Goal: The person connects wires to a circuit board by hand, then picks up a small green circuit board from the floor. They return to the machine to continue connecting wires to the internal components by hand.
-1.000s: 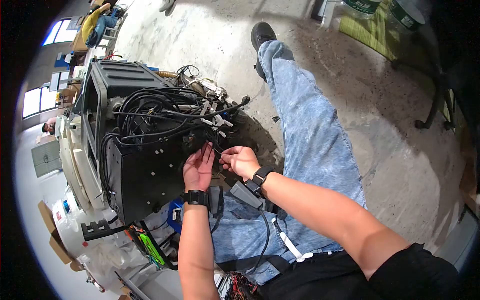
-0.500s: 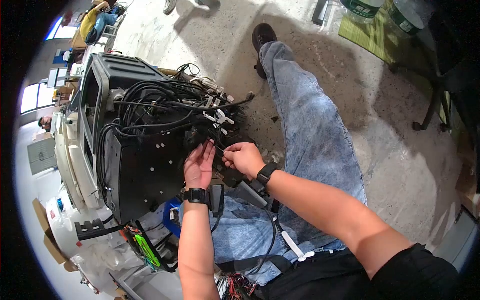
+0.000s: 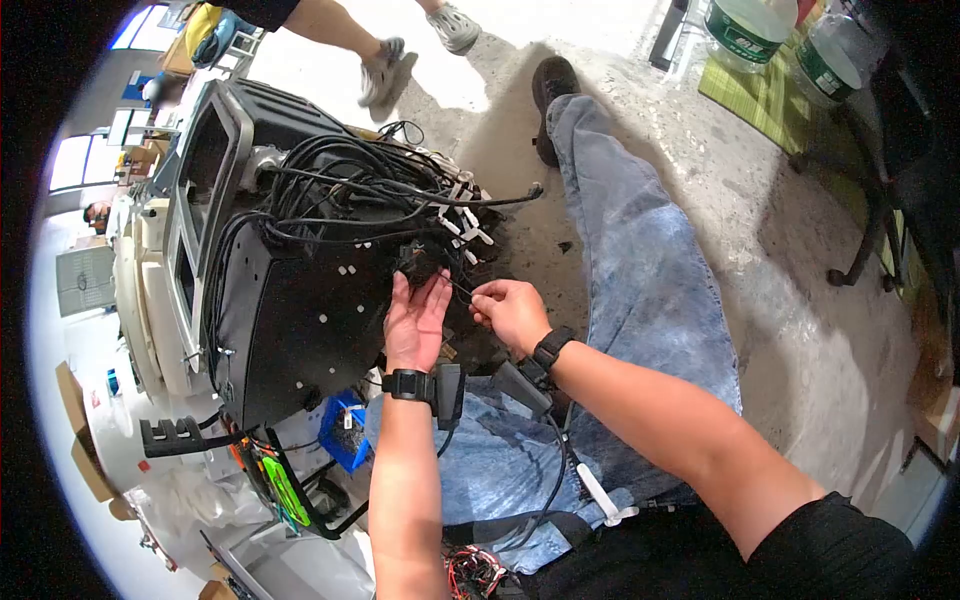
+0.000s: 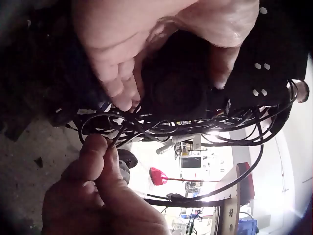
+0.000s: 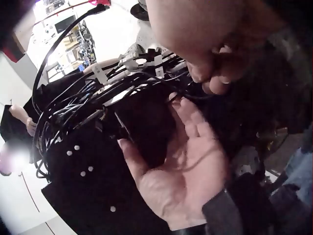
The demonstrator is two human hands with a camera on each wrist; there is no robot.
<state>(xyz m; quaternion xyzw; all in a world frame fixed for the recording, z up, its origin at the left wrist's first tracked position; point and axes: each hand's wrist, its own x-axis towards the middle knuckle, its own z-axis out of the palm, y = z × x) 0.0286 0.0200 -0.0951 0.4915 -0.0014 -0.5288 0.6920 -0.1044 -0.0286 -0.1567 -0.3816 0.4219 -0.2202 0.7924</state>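
Note:
My left hand (image 3: 415, 325) is palm up beside the black panel (image 3: 285, 330), its fingers and thumb around a dark part (image 3: 420, 262). The left wrist view shows that part (image 4: 176, 93) as round and black, between the thumb and fingers of the left hand (image 4: 166, 24). A thin dark cable is pinched by my right hand (image 3: 515, 315), close to the left fingertips. Its thumb and forefinger meet on the cable in the left wrist view, where the right hand (image 4: 98, 196) is lower left. Shadow hides the cable's ends.
A thick bundle of black cables (image 3: 330, 185) with white tags lies over the panel's top. A blue bin (image 3: 345, 432) is below the panel. My jeans-covered leg (image 3: 640, 250) stretches to the right, and another person's feet (image 3: 380, 75) are on the floor at the top.
The head view has shifted, so hands and panel appear a little further right. Another person's legs have come in at the top. Both hands keep nearly the same hold.

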